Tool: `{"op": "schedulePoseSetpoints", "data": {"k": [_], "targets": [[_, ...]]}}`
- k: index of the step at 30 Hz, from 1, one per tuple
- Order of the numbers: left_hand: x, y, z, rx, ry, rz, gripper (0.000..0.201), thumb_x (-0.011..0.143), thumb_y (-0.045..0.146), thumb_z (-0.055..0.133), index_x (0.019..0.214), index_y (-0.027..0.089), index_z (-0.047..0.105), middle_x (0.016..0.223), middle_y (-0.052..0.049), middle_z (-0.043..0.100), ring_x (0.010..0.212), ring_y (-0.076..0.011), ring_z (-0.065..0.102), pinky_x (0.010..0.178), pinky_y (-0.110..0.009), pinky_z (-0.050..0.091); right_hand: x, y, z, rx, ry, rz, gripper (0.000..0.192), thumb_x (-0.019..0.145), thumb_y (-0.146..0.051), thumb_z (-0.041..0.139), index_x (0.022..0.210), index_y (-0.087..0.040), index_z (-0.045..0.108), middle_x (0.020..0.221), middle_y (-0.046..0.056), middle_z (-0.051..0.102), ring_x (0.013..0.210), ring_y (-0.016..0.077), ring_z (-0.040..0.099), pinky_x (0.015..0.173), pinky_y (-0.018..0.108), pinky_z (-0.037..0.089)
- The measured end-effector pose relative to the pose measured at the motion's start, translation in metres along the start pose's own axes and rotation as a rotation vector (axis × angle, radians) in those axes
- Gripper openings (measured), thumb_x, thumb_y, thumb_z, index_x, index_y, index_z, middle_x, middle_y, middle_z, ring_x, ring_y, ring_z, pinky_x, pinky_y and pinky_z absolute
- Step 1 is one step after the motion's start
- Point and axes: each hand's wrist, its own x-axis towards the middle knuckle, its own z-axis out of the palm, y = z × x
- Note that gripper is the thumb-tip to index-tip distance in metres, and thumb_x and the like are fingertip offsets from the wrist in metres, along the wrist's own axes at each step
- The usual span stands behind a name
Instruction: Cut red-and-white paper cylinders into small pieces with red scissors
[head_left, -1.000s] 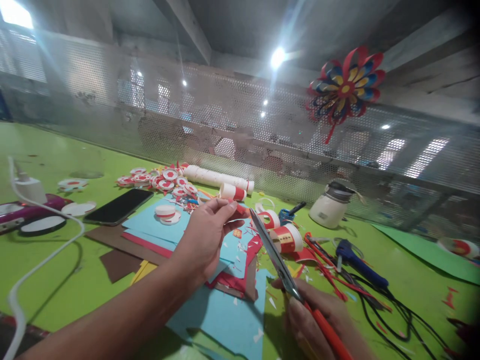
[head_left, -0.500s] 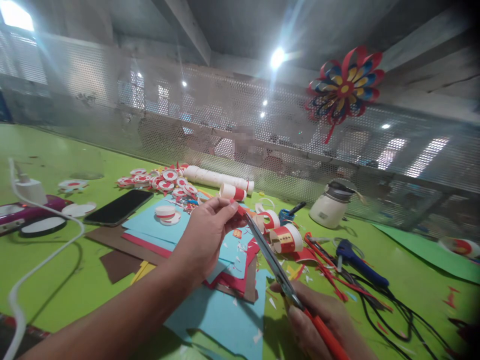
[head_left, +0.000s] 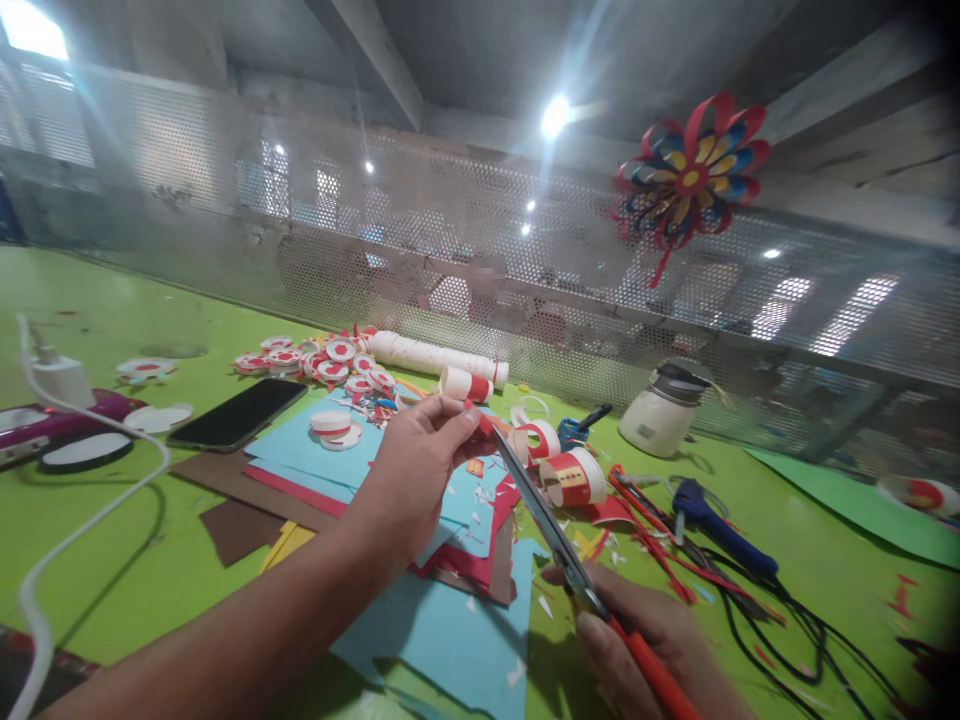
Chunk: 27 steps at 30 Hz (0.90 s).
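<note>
Pinched between the fingertips of my left hand [head_left: 420, 460] is a small piece of red paper [head_left: 482, 428]. My right hand [head_left: 637, 630] is closed on a pair of scissors [head_left: 551, 530] with orange-red handles. The blade tips meet the red paper just right of my left fingertips. Under my hands lie stacked sheets of light blue paper [head_left: 442, 630], with red and brown sheets [head_left: 255, 483] among them. A small white paper ring with a red band [head_left: 330, 425] rests on the stack's far left part.
A black phone [head_left: 240, 413] and white cable [head_left: 67, 560] lie left. Behind are red-and-white paper discs [head_left: 331, 370] and a white roll [head_left: 439, 355]. To the right are cut paper cups [head_left: 574, 478], a blue glue gun [head_left: 724, 525] with black cords, and a lidded white jug [head_left: 660, 412].
Hardly anything differs. My left fingertips and the red paper have shifted very slightly; the scissors stay at the paper's edge.
</note>
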Motion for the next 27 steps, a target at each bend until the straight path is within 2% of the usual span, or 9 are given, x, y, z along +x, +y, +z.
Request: {"op": "schedulePoseSetpoints", "data": {"k": [5,15,21,27], "targets": [[0.0000,-0.0007,-0.0002,-0.001,0.002,0.000,0.013,0.070,0.018,0.062,0.062,0.013,0.052,0.063,0.001,0.055,0.062,-0.0097,0.055,0.070,-0.029,0.047,-0.0003,0.0023,0.0008,0.010,-0.015,0.007,0.050,0.084,-0.055,0.037,0.094,-0.013,0.063,0.051,-0.005,0.035,0.043,0.0094,0.034,0.041,0.022,0.026],[-0.0006,0.0007,0.0007,-0.013,0.013,-0.015,0.013,0.070,0.016,0.062,0.063,0.013,0.052,0.062,0.000,0.057,0.062,-0.0101,0.056,0.069,-0.029,0.047,0.0023,0.0028,-0.0024,-0.053,-0.034,-0.081,0.043,0.085,-0.049,0.041,0.095,-0.014,0.063,0.052,-0.005,0.033,0.045,0.0094,0.030,0.043,0.022,0.024],[0.0001,-0.0021,0.0000,-0.013,0.001,-0.005,0.013,0.070,0.017,0.062,0.062,0.013,0.052,0.062,0.000,0.057,0.063,-0.0106,0.056,0.071,-0.030,0.048,0.0026,0.0014,-0.0023,-0.061,-0.010,-0.114,0.039,0.084,-0.046,0.042,0.092,-0.016,0.065,0.052,-0.004,0.037,0.044,0.0095,0.032,0.042,0.021,0.026],[0.0015,-0.0027,-0.0024,0.006,-0.001,-0.011,0.012,0.070,0.019,0.062,0.065,0.014,0.054,0.068,-0.001,0.057,0.066,-0.0108,0.055,0.070,-0.030,0.048,0.0033,0.0046,-0.0009,-0.039,-0.009,-0.073,0.041,0.082,-0.049,0.043,0.092,-0.016,0.065,0.052,-0.005,0.035,0.045,0.0093,0.031,0.042,0.021,0.026]]}}
